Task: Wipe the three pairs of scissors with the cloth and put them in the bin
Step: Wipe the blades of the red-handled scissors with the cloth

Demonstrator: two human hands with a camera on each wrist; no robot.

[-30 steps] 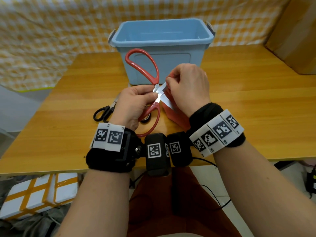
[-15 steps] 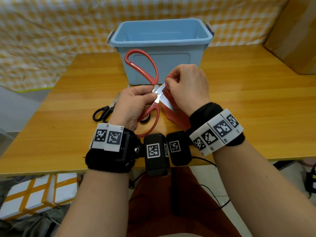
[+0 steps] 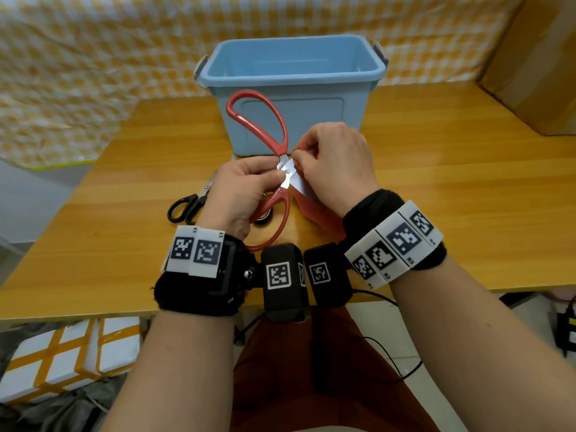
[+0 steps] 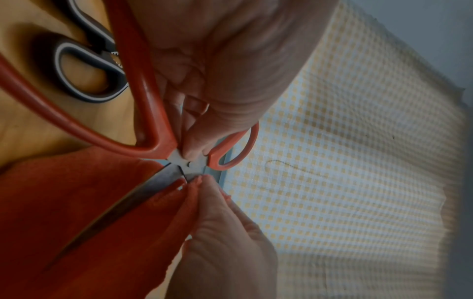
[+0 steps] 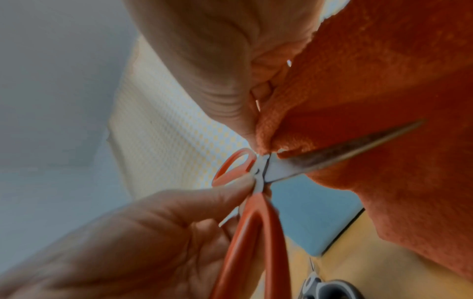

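Note:
My left hand (image 3: pixel 246 188) pinches the red-handled scissors (image 3: pixel 274 135) at the pivot, handles spread, one loop raised before the blue bin (image 3: pixel 293 73). In the left wrist view the thumb tip (image 4: pixel 194 149) sits on the pivot. My right hand (image 3: pixel 333 163) pinches the orange-red cloth (image 3: pixel 314 210) against a blade beside the pivot; in the right wrist view the cloth (image 5: pixel 384 81) wraps the blade (image 5: pixel 332 155). Black-handled scissors (image 3: pixel 187 207) lie on the table at left. A grey-handled pair (image 4: pixel 84 70) lies under the red handles.
The wooden table (image 3: pixel 452 188) stretches out to the right of my hands. A cardboard box (image 3: pixel 542 67) stands at the back right. A yellow checked sheet (image 3: pixel 93 57) hangs behind the bin. White boxes (image 3: pixel 62 357) sit on the floor at lower left.
My right hand has slid the cloth up the blade toward the pivot. The left hand and the red scissors have barely moved.

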